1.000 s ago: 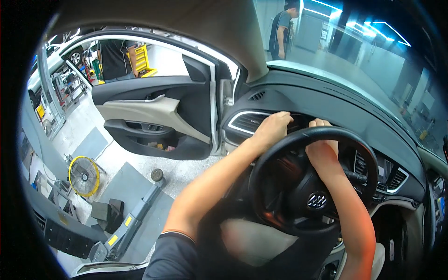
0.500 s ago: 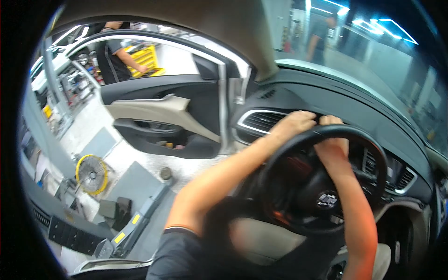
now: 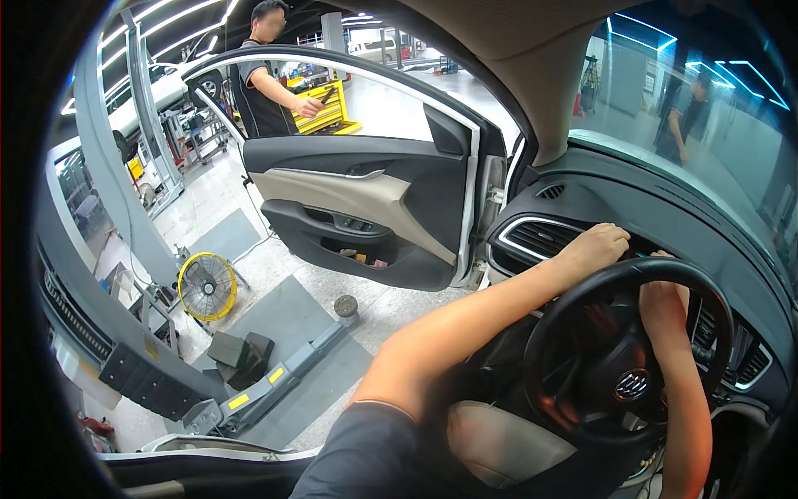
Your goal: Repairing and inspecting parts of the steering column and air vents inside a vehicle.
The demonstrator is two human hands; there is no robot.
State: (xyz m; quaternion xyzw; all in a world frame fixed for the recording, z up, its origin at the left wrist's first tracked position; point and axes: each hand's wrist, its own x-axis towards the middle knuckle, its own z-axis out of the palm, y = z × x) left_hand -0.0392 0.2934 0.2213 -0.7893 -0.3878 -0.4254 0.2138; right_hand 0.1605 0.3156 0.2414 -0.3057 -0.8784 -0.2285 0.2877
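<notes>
A black steering wheel point(image 3: 540, 349) stands before me, with the dark dashboard point(image 3: 598, 187) beyond it. My left hand point(image 3: 603, 247) rests at the dashboard's top, over the instrument hood, past the wheel's upper left rim. Its fingers are curled and pressed together, their tips out of sight. My right hand point(image 3: 663, 299) reaches through the wheel's upper opening, behind the rim, towards the same hood. Only a bit of its bent fingers shows above the rim. Whatever lies under either hand's fingertips is hidden.
The driver's door point(image 3: 332, 195) stands wide open on the left. Outside, a person point(image 3: 266, 91) holds a dark object beside a yellow tool cabinet point(image 3: 328, 108). A yellow-rimmed fan point(image 3: 208, 287), dark blocks point(image 3: 241, 358) and a grey lift arm point(image 3: 274, 378) are on the floor.
My view has swung left, so the wheel and both hands sit farther right and lower in it. Both hands stay at the instrument hood. Outside, the person's arm is now raised with the dark object.
</notes>
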